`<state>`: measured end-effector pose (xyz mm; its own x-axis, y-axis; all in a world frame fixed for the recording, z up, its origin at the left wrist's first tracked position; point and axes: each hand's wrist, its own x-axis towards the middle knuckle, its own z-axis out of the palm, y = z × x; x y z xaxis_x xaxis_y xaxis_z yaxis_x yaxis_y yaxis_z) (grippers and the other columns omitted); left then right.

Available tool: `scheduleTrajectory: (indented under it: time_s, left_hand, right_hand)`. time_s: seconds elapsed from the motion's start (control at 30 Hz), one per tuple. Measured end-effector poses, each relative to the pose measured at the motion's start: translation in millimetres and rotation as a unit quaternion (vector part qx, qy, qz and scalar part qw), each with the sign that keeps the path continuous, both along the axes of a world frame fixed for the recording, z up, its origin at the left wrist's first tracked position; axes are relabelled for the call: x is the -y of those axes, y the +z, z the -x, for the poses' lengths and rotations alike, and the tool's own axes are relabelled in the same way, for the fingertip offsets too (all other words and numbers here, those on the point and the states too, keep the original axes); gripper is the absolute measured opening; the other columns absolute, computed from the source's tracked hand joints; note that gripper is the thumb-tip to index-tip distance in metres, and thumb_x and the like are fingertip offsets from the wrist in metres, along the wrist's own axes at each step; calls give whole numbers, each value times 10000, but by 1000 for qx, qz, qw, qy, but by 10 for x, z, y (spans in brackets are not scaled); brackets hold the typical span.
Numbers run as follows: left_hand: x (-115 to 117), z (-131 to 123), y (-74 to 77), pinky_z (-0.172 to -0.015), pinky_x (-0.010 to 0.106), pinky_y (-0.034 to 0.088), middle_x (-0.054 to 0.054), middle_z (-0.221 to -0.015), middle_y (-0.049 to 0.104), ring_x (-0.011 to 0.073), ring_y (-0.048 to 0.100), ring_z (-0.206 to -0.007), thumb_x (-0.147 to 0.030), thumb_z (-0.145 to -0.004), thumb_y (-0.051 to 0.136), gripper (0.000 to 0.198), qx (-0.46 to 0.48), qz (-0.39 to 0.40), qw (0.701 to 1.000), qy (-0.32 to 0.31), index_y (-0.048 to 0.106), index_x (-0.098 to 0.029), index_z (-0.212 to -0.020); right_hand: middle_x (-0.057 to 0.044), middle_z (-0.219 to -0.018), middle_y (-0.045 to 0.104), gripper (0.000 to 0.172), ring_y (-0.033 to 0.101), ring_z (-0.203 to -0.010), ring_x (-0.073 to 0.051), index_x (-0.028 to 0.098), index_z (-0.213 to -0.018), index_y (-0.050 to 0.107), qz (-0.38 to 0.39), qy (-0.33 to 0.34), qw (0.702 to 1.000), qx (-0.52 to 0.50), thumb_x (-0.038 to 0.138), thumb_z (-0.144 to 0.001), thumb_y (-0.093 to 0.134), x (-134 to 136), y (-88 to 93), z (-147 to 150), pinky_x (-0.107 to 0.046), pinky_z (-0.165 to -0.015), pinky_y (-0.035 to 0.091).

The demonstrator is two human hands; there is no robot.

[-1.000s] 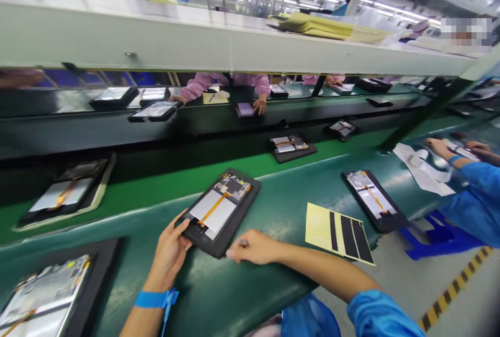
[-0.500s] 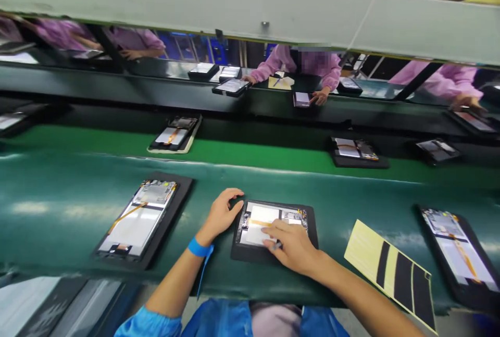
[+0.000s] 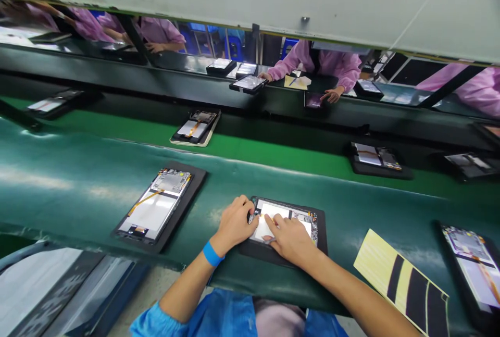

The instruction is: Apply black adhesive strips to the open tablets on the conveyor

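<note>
An opened tablet (image 3: 300, 215), its white battery and circuit board showing, lies on a black pad (image 3: 322, 233) in front of me. My left hand (image 3: 236, 222) curls over the tablet's left end, thumb and fingertips at its edge. With the index finger stretched out, my right hand (image 3: 292, 239) presses on the battery close to my left thumb. A small greyish piece (image 3: 269, 240) shows under its curled fingers; I cannot make out what it is. Both hands partly cover the orange ribbon cable.
Another opened tablet (image 3: 154, 207) lies on its pad to the left, and one more (image 3: 474, 261) at the right. A yellow card with black strips (image 3: 394, 269) is right of my arm. Several tablets sit on the green belt (image 3: 250, 149). Across it, people in pink sleeves (image 3: 346, 69) handle devices.
My left hand has moved in from beside the tablet onto its left end. My right index finger has shifted left along the battery. The camera view has turned slightly left.
</note>
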<state>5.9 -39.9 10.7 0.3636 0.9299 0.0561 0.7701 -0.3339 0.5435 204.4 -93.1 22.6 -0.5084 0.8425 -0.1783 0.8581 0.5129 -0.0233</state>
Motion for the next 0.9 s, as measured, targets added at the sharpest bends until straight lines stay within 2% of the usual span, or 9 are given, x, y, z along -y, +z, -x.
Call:
scheduleTrajectory:
  time_s: [0.13, 0.23, 0.3, 0.37, 0.43, 0.53, 0.9]
  left_hand:
    - [-13, -11, 11, -723, 319, 430, 42, -886, 609, 216, 590, -841, -229, -819, 641, 57, -41, -23, 999, -3, 599, -224, -781]
    - [10, 59, 19, -747, 337, 438, 55, -908, 650, 225, 610, -854, -194, -849, 588, 58, -51, -37, 998, -15, 641, -216, -844]
    - [65, 135, 17, -803, 354, 451, 68, -1004, 684, 236, 625, -930, -197, -879, 562, 131, -48, -45, 997, -32, 674, -218, -942]
    - [156, 209, -1, -882, 385, 456, 89, -1184, 677, 259, 617, -1060, -237, -914, 555, 219, -43, -60, 996, -58, 689, -231, -1087]
    - [264, 259, -35, -944, 424, 449, 108, -1360, 612, 295, 574, -1191, -280, -940, 558, 321, -49, -89, 991, -89, 663, -254, -1243]
    - [397, 275, -88, -975, 466, 447, 126, -1480, 532, 332, 525, -1273, -314, -956, 565, 419, -79, -132, 981, -121, 603, -277, -1372]
    - [519, 217, -160, -982, 478, 441, 132, -1467, 566, 333, 548, -1248, -347, -985, 539, 411, -107, -159, 976, -105, 604, -239, -1377]
  right_hand:
    - [-143, -1129, 675, 552, 695, -852, -244, 133, -1477, 478, -13, 13, 1000, 2, 454, -1028, 510, -2, -14, 12, -361, -733, 520]
    - [-143, -1128, 676, 552, 695, -872, -253, 132, -1472, 478, -17, 17, 1000, -1, 459, -1029, 509, 2, -20, 20, -366, -731, 520]
    - [-146, -1130, 676, 548, 695, -894, -259, 139, -1467, 481, -18, 16, 1000, -5, 460, -1025, 522, 7, -19, 24, -364, -744, 518]
    - [-149, -1132, 675, 543, 694, -910, -261, 145, -1467, 480, -17, 14, 1000, -10, 454, -1023, 531, 14, -17, 25, -363, -755, 514]
    - [-151, -1138, 673, 544, 693, -917, -262, 145, -1470, 477, -12, 14, 1000, -15, 449, -1022, 533, 21, -18, 23, -363, -756, 511]
    - [-153, -1149, 667, 556, 690, -900, -256, 142, -1482, 461, -5, 17, 1000, -17, 449, -1023, 532, 30, -27, 14, -366, -745, 509]
    - [-146, -1125, 664, 581, 676, -891, -245, 101, -1466, 456, -20, 53, 998, 3, 473, -1025, 525, 45, -22, 7, -373, -728, 501]
